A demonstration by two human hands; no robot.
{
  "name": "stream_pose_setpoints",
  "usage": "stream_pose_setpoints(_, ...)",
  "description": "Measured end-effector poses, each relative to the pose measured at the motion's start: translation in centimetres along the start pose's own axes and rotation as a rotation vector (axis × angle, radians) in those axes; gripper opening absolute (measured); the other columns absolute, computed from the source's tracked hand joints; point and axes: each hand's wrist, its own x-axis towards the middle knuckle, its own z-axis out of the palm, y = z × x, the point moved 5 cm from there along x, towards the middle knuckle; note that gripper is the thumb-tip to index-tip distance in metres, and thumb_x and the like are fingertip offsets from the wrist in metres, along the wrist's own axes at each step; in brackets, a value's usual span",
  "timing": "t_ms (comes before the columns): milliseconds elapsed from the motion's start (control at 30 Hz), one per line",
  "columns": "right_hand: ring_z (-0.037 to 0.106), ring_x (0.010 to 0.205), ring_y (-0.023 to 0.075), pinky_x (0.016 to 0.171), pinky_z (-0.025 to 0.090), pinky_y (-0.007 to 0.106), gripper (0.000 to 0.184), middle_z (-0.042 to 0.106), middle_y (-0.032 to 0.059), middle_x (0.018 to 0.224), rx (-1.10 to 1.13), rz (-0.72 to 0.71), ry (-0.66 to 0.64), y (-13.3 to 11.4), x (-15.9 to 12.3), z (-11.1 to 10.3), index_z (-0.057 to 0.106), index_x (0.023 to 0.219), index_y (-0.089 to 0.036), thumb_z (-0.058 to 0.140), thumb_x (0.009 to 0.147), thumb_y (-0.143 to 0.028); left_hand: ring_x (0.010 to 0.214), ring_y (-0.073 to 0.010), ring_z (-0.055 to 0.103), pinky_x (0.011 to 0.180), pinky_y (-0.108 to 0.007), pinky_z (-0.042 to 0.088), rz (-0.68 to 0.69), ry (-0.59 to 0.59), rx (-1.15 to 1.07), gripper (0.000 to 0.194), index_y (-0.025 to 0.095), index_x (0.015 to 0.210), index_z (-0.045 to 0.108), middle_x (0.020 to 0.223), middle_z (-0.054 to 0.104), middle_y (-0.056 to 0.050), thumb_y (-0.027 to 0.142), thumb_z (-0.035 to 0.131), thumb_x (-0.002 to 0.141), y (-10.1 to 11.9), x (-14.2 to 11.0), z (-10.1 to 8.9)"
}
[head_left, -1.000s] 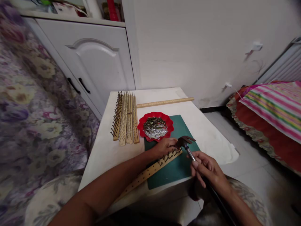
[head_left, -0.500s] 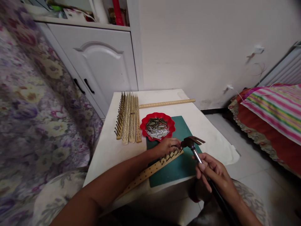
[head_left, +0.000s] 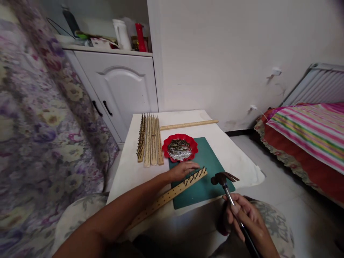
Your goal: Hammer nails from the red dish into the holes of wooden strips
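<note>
My right hand (head_left: 243, 215) grips a claw hammer (head_left: 228, 195) by its shaft, with the head raised over the right edge of the green mat (head_left: 212, 157). A wooden strip (head_left: 166, 196) with rows of dark holes slants across the mat toward me. Several nails (head_left: 195, 175) stand in its far end. My left hand (head_left: 184, 170) is just behind these nails, fingers stretched out to the right and holding nothing I can see. Beyond it, a red scalloped bowl (head_left: 195, 146) holds a heap of nails (head_left: 179, 148).
Several nail-studded wooden strips (head_left: 153, 143) lie side by side at the table's left. Another strip (head_left: 189, 124) lies along the back of the white table (head_left: 236, 157). A cabinet (head_left: 123, 89) stands behind on the left, and a bed (head_left: 309, 143) is on the right.
My right hand has lowered the hammer away from the nails at the strip's end. My left hand has drawn back left from them, its fingers straightening. The view has tilted up.
</note>
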Motion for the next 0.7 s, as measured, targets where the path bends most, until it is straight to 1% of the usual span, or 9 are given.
stream_pose_setpoints(133, 0.036, 0.024, 0.0029, 0.029, 0.018, 0.017, 0.039, 0.063, -0.0017, 0.058, 0.013, -0.020, 0.014, 0.3, -0.8, -0.1, 0.054, 0.099, -0.019, 0.063, 0.076, -0.049, 0.112, -0.0180, 0.053, 0.099, -0.033, 0.038, -0.089, 0.034, 0.060, 0.035, 0.017, 0.116, 0.058, 0.121, 0.059, -0.010, 0.034, 0.039, 0.092, 1.1, -3.2, -1.4)
stream_pose_setpoints(200, 0.036, 0.024, 0.0026, 0.029, 0.017, 0.017, 0.038, 0.063, -0.0015, 0.058, 0.018, -0.028, 0.021, 0.5, -1.1, -0.2, 0.053, 0.098, -0.019, 0.062, 0.076, -0.049, 0.110, -0.0172, 0.054, 0.097, -0.032, 0.040, -0.185, 0.062, 0.107, 0.035, 0.019, 0.119, 0.055, 0.120, 0.059, -0.008, 0.032, 0.037, 0.092, 2.2, -5.7, -2.0)
stream_pose_setpoints(267, 0.036, 0.024, 0.0026, 0.028, 0.017, 0.016, 0.038, 0.062, -0.0012, 0.058, 0.020, -0.037, 0.022, 0.7, -1.5, -0.2, 0.053, 0.098, -0.019, 0.062, 0.077, -0.049, 0.107, -0.0169, 0.054, 0.095, -0.031, 0.041, -0.328, 0.157, 0.217, 0.035, 0.022, 0.120, 0.054, 0.117, 0.060, -0.006, 0.032, 0.035, 0.092, 3.4, -8.9, -2.6)
stream_pose_setpoints(300, 0.036, 0.024, 0.0026, 0.028, 0.017, 0.016, 0.037, 0.062, -0.0011, 0.059, 0.022, -0.041, 0.019, 0.8, -1.7, -0.2, 0.053, 0.098, -0.019, 0.061, 0.077, -0.048, 0.107, -0.0176, 0.053, 0.095, -0.032, 0.041, -0.382, 0.181, 0.280, 0.035, 0.022, 0.120, 0.053, 0.116, 0.059, -0.007, 0.032, 0.036, 0.091, 4.0, -10.7, -2.5)
stream_pose_setpoints(367, 0.037, 0.025, 0.0024, 0.029, 0.017, 0.015, 0.035, 0.062, -0.0012, 0.060, 0.031, -0.051, 0.007, 1.0, -2.0, -0.1, 0.053, 0.098, -0.018, 0.060, 0.079, -0.047, 0.107, -0.0202, 0.052, 0.094, -0.033, 0.041, -0.509, 0.214, 0.398, 0.039, 0.020, 0.123, 0.050, 0.115, 0.057, -0.008, 0.031, 0.044, 0.085, 4.9, -14.1, -2.0)
stream_pose_setpoints(433, 0.038, 0.026, 0.0023, 0.029, 0.017, 0.015, 0.033, 0.062, -0.0011, 0.060, 0.037, -0.053, -0.002, 1.1, -2.4, 0.1, 0.053, 0.098, -0.018, 0.059, 0.081, -0.045, 0.113, -0.0240, 0.048, 0.095, -0.035, 0.041, -0.674, 0.212, 0.478, 0.051, 0.020, 0.124, 0.047, 0.122, 0.053, -0.009, 0.029, 0.057, 0.075, 5.0, -17.2, -0.9)
stream_pose_setpoints(467, 0.038, 0.026, 0.0022, 0.030, 0.018, 0.016, 0.032, 0.063, -0.0011, 0.060, 0.035, -0.052, -0.005, 1.1, -2.5, 0.2, 0.052, 0.098, -0.018, 0.059, 0.081, -0.045, 0.115, -0.0246, 0.046, 0.096, -0.036, 0.039, -0.727, 0.212, 0.506, 0.054, 0.022, 0.124, 0.047, 0.124, 0.051, -0.008, 0.026, 0.059, 0.072, 4.9, -18.4, -0.4)
stream_pose_setpoints(567, 0.039, 0.028, 0.0022, 0.032, 0.019, 0.016, 0.031, 0.063, -0.0010, 0.061, 0.020, -0.054, -0.009, 0.9, -2.9, 0.5, 0.053, 0.098, -0.019, 0.059, 0.081, -0.045, 0.113, -0.0217, 0.047, 0.096, -0.034, 0.038, -0.760, 0.240, 0.567, 0.044, 0.024, 0.118, 0.049, 0.121, 0.052, -0.006, 0.019, 0.051, 0.074, 4.7, -20.1, 0.6)
stream_pose_setpoints(700, 0.037, 0.027, 0.0017, 0.032, 0.018, 0.016, 0.032, 0.063, -0.0014, 0.060, 0.022, -0.070, -0.011, 0.6, -3.5, 0.7, 0.053, 0.096, -0.018, 0.060, 0.081, -0.045, 0.103, -0.0190, 0.052, 0.089, -0.029, 0.042, -0.705, 0.244, 0.614, 0.033, 0.023, 0.109, 0.052, 0.109, 0.055, -0.005, 0.017, 0.044, 0.078, 5.1, -19.7, 0.1)
